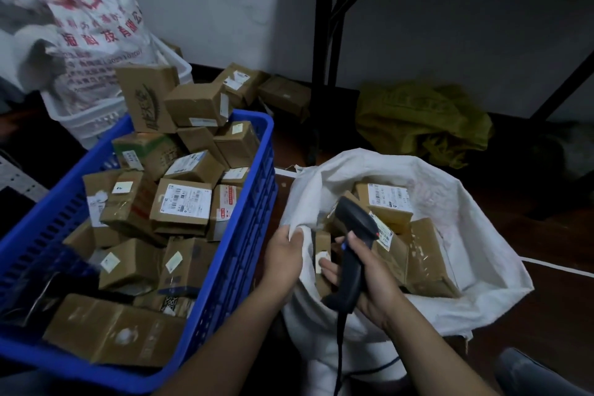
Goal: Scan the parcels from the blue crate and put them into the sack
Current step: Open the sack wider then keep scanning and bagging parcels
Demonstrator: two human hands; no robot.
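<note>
Your left hand (pixel 284 254) grips the sack (pixel 482 267) rim; right hand (pixel 369 280) fingers clamp the scanner (pixel 353 244). Next, I'd say, fetch a parcel from the crate (pixel 244 235) beside the sack.

the blue crate (pixel 250 202) is heaped above its rim with cardboard parcels (pixel 181 202), leaving no gaps between them; access is from above only. just right of it, the white sack (pixel 466 235) gapes open, but its mouth is partly taken by the left hand (pixel 284 255) gripping the near rim, the right hand (pixel 369 280) with the black scanner (pixel 353 247), and boxes inside. the far right of the mouth is clear.
</note>
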